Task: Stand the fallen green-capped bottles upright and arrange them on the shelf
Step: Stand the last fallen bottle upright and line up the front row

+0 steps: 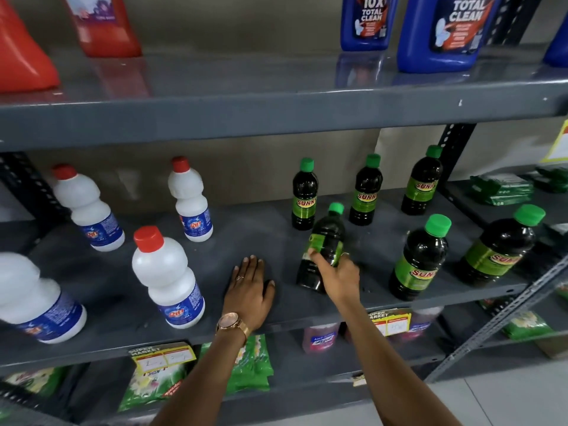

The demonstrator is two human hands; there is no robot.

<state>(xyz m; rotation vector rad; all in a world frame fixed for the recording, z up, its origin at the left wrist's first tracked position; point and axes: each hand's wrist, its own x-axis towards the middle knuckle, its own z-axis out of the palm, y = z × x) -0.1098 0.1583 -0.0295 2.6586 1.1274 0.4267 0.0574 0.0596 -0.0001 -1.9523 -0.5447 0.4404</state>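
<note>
Right hand (338,272) is wrapped around a dark green-capped bottle (322,250) at its label, fingers curled tight on it. Bottle looks upright, or close to it, base near the front edge of the middle shelf (246,229), roughly mid-width.

Left hand (249,290) lies flat, palm down, on the shelf just left of that bottle, fingers straight and slightly spread, gripping nothing. Gold watch (232,322) on that wrist.

Five more green-capped bottles, all standing: three in a row toward the back edge (304,195), (365,192), (422,182); two nearer the front edge on the right (419,259), (499,247), the last by the right end of the shelf.

Left half of the same shelf carries four white red-capped bottles, e.g. (169,278), upright, well apart from the green ones.

Upper shelf holds red jugs (104,23) at left, blue jugs (442,32) at right. Price tags (163,358) on the front edge; green packets (252,364) on the shelf below.
</note>
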